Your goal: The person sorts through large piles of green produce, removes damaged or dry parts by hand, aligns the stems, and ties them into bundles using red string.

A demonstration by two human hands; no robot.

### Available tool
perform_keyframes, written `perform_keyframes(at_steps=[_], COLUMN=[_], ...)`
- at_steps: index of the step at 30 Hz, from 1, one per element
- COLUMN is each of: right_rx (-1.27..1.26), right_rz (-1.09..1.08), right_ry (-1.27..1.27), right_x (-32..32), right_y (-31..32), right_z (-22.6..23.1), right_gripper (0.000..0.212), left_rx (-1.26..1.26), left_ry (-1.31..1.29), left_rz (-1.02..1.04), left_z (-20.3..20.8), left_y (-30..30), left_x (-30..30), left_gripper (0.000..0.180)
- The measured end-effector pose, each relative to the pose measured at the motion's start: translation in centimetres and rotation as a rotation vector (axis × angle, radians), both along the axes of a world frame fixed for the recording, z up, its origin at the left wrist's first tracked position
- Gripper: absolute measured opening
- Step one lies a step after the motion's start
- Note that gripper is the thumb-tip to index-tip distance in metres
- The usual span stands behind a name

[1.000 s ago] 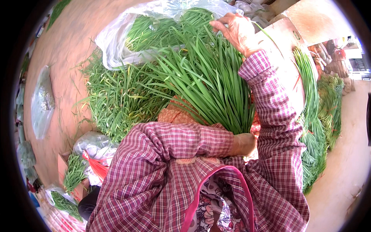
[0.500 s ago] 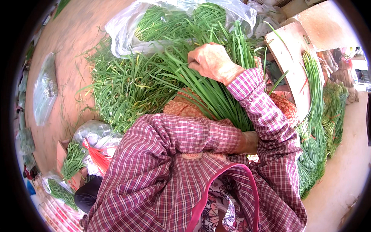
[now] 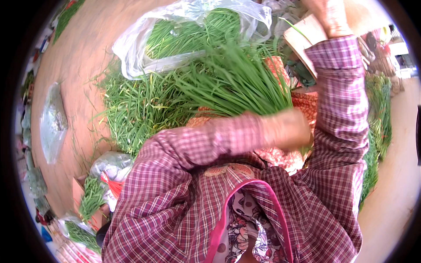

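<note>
Fingers, left: the left hand is clenched round the base of a bunch of long green leaves; hand blurred, single fingers not to be made out.
Fingers, right: the right hand runs off the upper edge; cannot tell whether its fingers grasp anything or are loose.
Bunch: fans up and leftward from the left hand, upper blades blurred.
Step, as I judge it: one bunch held by its base, right hand well apart from the leaves, near a pale board.
Next move, as I judge it: calls for a firm left grip, so the blades stay together, and the right hand brought over to the leaves.
Cloth: orange, patterned cloth, under and around the left hand.
Heap: loose greens, left of the bunch, some blades yellowed.
Clear bag: open plastic bag beyond the heap, more greens inside.
Right flank: green bundles past the right sleeve.
Writing: none legible; red marks on pale packaging, lower left, too small to read.
Brands, labels: none made out.
</note>
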State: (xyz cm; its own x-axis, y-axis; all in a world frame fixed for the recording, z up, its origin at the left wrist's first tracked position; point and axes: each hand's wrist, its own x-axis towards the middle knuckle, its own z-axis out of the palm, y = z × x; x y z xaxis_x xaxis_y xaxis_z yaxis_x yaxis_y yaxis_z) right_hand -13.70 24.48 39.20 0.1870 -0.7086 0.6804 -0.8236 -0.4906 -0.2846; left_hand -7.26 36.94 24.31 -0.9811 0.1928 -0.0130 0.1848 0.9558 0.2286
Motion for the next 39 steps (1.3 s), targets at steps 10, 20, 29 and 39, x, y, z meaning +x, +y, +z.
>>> perform_keyframes(at_steps=[10, 20, 29, 39], right_rx=[0.117, 0.041, 0.223, 0.38], right_rz=[0.26, 0.329, 0.109, 0.146], right_ry=[-0.397, -0.501, -0.224, -0.402], right_x=[-2.4, 1.8, 2.6, 4.6], right_y=[6.2, 6.8, 9.2, 7.7], right_z=[-4.8, -8.6, -13.3, -14.3], right_gripper=[0.021, 0.017, 0.018, 0.024], left_rx=[1.347, 1.312, 1.316, 1.259], left_ry=[1.335, 1.628, 1.672, 1.632], left_rz=[0.58, 0.533, 0.565, 0.494], left_z=[7.9, 7.8, 7.3, 7.7], left_y=[-22.3, -27.2, -27.1, -26.4], left_x=[19.3, 27.1, 26.8, 26.3], left_gripper=[0.024, 0.013, 0.01, 0.012])
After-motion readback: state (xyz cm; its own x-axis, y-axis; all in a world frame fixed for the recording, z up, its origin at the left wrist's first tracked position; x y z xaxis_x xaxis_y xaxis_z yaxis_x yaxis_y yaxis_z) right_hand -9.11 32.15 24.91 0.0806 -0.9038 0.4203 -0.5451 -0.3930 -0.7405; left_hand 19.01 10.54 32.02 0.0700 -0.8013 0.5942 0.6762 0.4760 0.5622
